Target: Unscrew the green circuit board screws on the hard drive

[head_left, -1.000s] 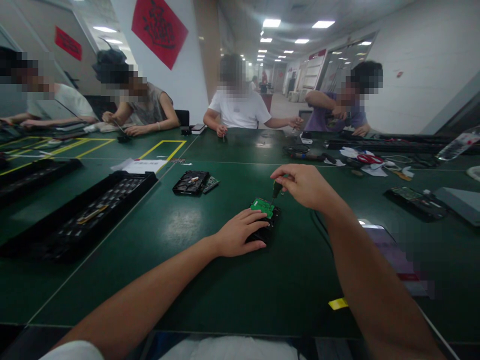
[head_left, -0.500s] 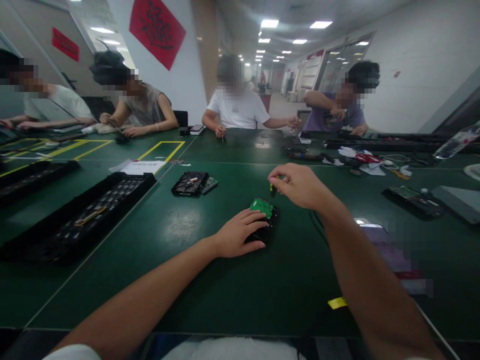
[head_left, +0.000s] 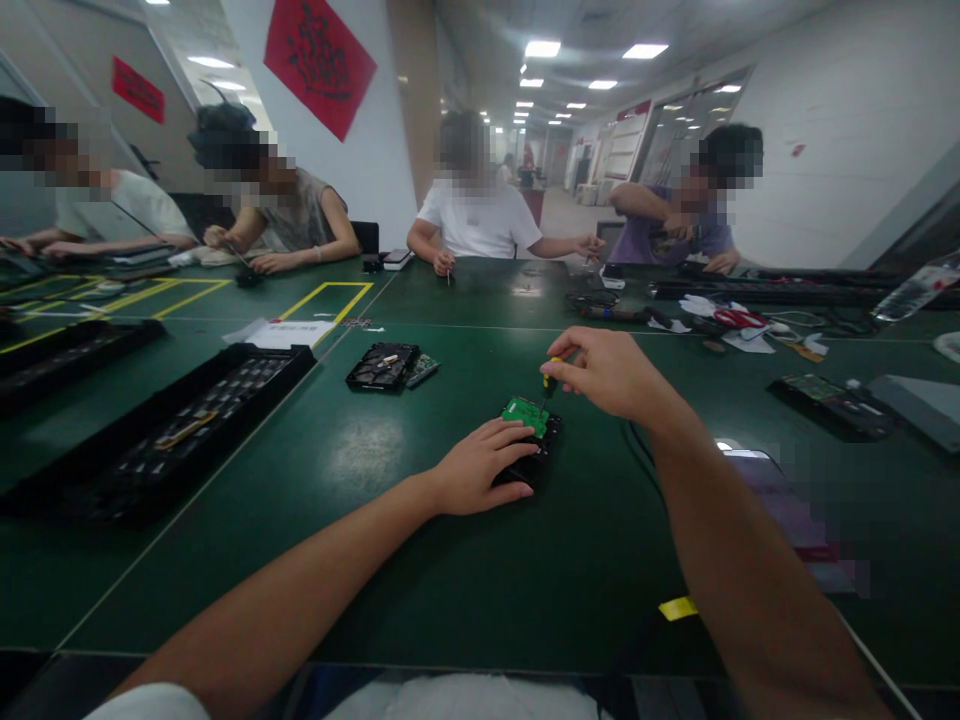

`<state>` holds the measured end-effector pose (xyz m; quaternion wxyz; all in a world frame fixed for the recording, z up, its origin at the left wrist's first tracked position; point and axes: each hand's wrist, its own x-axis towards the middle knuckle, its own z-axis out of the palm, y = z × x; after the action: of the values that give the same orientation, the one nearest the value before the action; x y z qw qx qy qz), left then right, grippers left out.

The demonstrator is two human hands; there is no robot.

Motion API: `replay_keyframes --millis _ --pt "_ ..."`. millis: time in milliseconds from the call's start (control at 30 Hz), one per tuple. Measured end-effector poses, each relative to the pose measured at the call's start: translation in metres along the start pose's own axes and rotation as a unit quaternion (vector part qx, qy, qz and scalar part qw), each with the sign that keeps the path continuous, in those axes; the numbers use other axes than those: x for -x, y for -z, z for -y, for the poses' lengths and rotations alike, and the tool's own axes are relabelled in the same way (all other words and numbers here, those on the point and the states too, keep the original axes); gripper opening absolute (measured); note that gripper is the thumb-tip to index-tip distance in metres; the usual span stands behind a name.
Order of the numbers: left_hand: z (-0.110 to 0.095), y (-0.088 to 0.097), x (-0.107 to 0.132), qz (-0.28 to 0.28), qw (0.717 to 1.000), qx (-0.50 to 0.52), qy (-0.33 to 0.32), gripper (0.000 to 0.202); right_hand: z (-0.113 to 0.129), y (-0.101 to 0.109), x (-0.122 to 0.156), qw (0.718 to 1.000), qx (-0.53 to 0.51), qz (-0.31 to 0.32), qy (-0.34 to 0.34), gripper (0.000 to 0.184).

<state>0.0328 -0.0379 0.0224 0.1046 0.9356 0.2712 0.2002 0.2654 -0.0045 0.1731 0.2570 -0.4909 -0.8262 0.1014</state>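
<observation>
A black device housing (head_left: 551, 440) with a green circuit board (head_left: 525, 412) on it lies on the table in front of me. My left hand (head_left: 484, 462) rests across its near left part, fingers spread, covering some of the board. Above the board's right side, my right hand (head_left: 600, 368) is closed round a small yellow-and-black screwdriver (head_left: 551, 380). The shaft points down, with its tip at the board's right edge. Whether a screw sits under the tip is too small to tell.
Left of my hands lie an opened black casing (head_left: 382, 367), a small circuit board (head_left: 424, 370) and a long black tray (head_left: 217, 420). A phone-like slab (head_left: 772, 500) lies beside my right forearm. Farther right is another opened device (head_left: 829, 405). Several people sit across the green table (head_left: 360, 590).
My right hand's fingers have shifted slightly on the screwdriver handle, with the tip still at the board. My left hand stays on the housing. The whole view has moved a little.
</observation>
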Motion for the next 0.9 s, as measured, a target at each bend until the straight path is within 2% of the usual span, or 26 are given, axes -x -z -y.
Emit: replay_keyframes --millis 333,467,633,733,900 --pt "-0.0007 0.0002 0.0 0.0 1.0 -0.002 0.001 0.065 -0.0005 0.0006 -0.0019 0.997 0.037 0.003 0.063 0.024" --pt "0.0006 -0.0006 0.0004 0.001 1.0 0.0 0.0 0.066 0.0008 0.0025 0.0002 0.999 0.022 0.015 0.037 0.028" --pt "0.0005 -0.0003 0.0005 0.005 1.0 -0.004 -0.001 0.065 0.0009 0.0008 0.0012 1.0 -0.003 -0.009 0.001 0.014" --pt "-0.0001 -0.0001 0.0005 0.004 1.0 -0.002 0.001 0.065 -0.0004 -0.0007 0.0012 1.0 -0.018 -0.001 -0.013 0.013" --pt "0.0002 -0.0001 0.0003 0.002 1.0 0.001 0.001 0.065 -0.0023 -0.0021 -0.0018 1.0 0.008 -0.006 0.017 0.015"
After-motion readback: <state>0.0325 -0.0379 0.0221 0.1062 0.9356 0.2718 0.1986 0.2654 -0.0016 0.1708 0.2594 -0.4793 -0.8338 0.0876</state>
